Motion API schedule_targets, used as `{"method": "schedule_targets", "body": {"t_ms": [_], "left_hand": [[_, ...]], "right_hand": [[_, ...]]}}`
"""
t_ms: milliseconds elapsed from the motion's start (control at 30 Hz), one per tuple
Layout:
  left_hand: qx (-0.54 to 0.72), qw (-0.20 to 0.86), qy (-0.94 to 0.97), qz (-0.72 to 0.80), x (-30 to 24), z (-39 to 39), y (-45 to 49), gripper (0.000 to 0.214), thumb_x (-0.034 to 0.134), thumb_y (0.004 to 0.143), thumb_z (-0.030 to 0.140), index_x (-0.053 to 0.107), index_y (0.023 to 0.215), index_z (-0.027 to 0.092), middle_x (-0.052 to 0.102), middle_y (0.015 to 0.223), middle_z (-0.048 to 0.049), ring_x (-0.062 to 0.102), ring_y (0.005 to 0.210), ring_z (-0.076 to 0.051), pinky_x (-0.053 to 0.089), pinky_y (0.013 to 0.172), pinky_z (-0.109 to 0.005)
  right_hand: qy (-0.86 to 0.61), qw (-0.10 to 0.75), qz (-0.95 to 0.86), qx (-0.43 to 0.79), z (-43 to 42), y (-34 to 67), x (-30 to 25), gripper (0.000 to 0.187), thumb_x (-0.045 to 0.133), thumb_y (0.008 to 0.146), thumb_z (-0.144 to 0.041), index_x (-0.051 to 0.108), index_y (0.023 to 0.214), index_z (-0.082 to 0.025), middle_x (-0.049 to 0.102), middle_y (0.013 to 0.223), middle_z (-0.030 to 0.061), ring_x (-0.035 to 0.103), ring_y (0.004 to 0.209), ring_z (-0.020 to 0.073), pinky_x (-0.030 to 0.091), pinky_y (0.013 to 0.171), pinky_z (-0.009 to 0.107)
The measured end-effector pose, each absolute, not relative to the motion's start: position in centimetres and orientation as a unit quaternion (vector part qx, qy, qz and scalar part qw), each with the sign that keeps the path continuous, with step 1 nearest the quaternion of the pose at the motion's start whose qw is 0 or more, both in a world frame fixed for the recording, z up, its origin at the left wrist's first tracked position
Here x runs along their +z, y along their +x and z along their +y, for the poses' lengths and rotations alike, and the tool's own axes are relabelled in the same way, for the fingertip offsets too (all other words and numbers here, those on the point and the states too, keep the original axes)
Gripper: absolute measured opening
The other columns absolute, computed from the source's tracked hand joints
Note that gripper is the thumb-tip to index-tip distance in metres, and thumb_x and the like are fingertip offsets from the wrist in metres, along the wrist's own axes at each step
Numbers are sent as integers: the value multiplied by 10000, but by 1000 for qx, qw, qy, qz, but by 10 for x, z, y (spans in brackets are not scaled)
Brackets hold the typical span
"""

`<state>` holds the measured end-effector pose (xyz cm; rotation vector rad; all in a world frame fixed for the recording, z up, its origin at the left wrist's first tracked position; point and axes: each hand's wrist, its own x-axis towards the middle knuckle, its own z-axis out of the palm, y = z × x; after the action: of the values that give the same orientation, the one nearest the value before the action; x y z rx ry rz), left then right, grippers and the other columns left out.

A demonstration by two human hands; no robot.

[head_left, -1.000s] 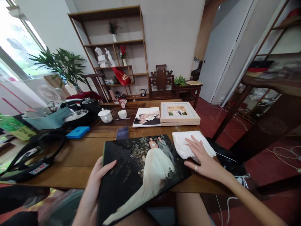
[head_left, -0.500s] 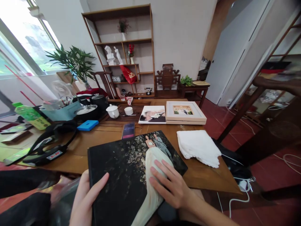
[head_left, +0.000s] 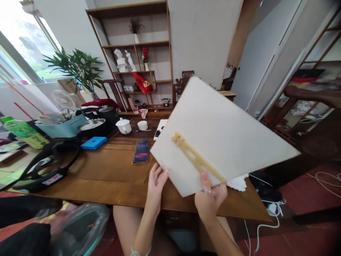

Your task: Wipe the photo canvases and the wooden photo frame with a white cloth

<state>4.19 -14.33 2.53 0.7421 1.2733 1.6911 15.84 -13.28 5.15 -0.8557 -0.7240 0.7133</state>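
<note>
Head view, white panel (head_left: 226, 131): we hold it raised and tilted over the near edge of the wooden table (head_left: 106, 167), white face toward us, probably to examine that side.
Wooden strut (head_left: 192, 155): lies flat against the panel's face; we cannot tell how it is fastened.
Right hand (head_left: 211, 199): grips the panel's lower edge, thumb at the strut's end, apparently to support the weight.
Left hand (head_left: 155, 182): fingers closed on the lower-left edge, likely to fix the tilt.
White cloth (head_left: 239, 182): lies partly hidden behind the panel.
</note>
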Motion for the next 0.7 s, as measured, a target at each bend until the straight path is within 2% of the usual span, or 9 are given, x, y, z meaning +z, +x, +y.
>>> {"method": "schedule_targets", "body": {"t_ms": [67, 133, 200, 300, 367, 467, 533, 600, 700], "left_hand": [[691, 482, 237, 484, 26, -145, 53, 579, 697, 781, 452, 534, 1255, 162, 623, 1248, -170, 591, 1175, -308, 495, 981, -397], [717, 463, 183, 488, 32, -148, 59, 581, 717, 773, 424, 531, 1267, 182, 645, 1230, -147, 617, 1143, -286, 529, 936, -347], [720, 452, 156, 502, 40, -150, 57, 555, 708, 788, 396, 532, 1270, 184, 657, 1219, -129, 635, 1117, -273, 543, 914, -322], [694, 466, 143, 530, 53, -150, 43, 501, 691, 810, 351, 555, 1246, 147, 692, 1146, -138, 679, 1031, -270, 564, 878, -319], [682, 461, 136, 551, 60, -150, 30, 455, 656, 840, 323, 562, 1240, 129, 709, 1103, -139, 700, 977, -265, 575, 856, -320], [658, 471, 133, 572, 67, -150, 10, 400, 592, 884, 279, 559, 1250, 121, 724, 1067, -132, 722, 902, -256, 591, 820, -317], [647, 488, 124, 573, 69, -150, -3, 380, 533, 916, 243, 541, 1274, 116, 732, 1043, -131, 734, 846, -244, 601, 794, -316], [633, 499, 121, 580, 67, -149, -16, 381, 515, 924, 224, 533, 1288, 112, 740, 1013, -132, 741, 783, -234, 612, 755, -315], [620, 510, 133, 582, 57, -148, -32, 413, 545, 909, 222, 518, 1306, 113, 750, 969, -132, 741, 712, -231, 621, 700, -318]], "right_hand": [[-368, 784, -297, 402, -131, 155, 56, 489, 626, 857, -315, 506, 1309, -175, 666, 1188, 100, 637, 1074, 247, 531, 930, 427], [-356, 759, -308, 450, -130, 161, 52, 528, 626, 855, -331, 476, 1343, -195, 639, 1233, 100, 608, 1121, 247, 500, 972, 438], [-363, 704, -363, 491, -131, 181, 41, 562, 674, 808, -362, 510, 1318, -192, 649, 1210, 109, 602, 1123, 264, 496, 971, 451], [-386, 572, -516, 507, -132, 232, 27, 549, 780, 679, -382, 629, 1176, -204, 698, 1090, 97, 624, 1058, 297, 521, 917, 476], [-409, 492, -644, 419, -128, 270, 28, 482, 795, 661, -379, 671, 1095, -211, 695, 1078, 94, 624, 1037, 316, 510, 922, 514], [-450, 442, -759, 163, -111, 307, 41, 480, 760, 713, -403, 638, 1137, -214, 648, 1154, 118, 554, 1136, 356, 435, 989, 577], [-423, 405, -810, 33, -94, 311, 46, 508, 739, 737, -402, 596, 1180, -199, 593, 1233, 152, 470, 1230, 381, 391, 1023, 594], [-371, 350, -860, -23, -77, 305, 43, 453, 688, 780, -341, 577, 1189, -181, 565, 1263, 176, 423, 1273, 387, 375, 1029, 607], [-315, 303, -899, -33, -54, 296, 23, 325, 590, 796, -202, 617, 1119, -175, 622, 1162, 168, 502, 1197, 370, 406, 997, 599]]}}
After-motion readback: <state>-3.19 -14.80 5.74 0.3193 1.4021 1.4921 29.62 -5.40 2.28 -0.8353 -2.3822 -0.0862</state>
